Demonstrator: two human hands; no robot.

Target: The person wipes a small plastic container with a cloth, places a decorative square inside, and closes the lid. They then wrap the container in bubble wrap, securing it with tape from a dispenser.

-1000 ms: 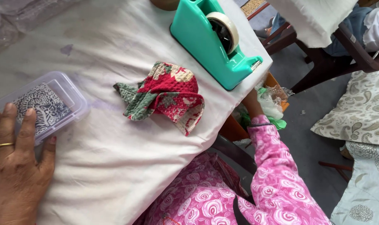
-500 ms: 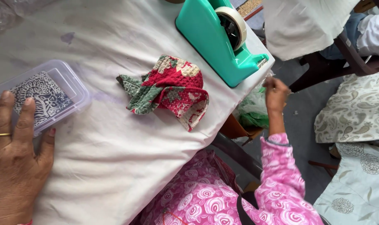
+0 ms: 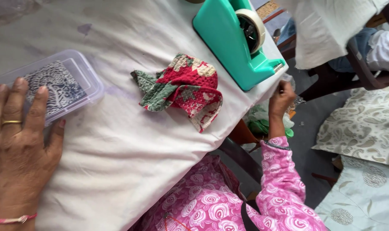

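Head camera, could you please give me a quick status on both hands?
Left hand flat, fingers on clear lidded box. Right hand closed beside table edge, contents unclear. Red-green cloth untouched.

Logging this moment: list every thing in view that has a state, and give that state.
left hand: flat, fingertips on the box
clear plastic box: lid on, patterned piece inside
red and green cloth: crumpled, untouched
tape dispenser: upright, roll loaded
right hand: closed, beside the table edge
white table cover: spread, stained

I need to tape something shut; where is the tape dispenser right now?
The teal tape dispenser sits at the table's far right edge in the head view, just beyond the red patchwork cloth and above the right hand.
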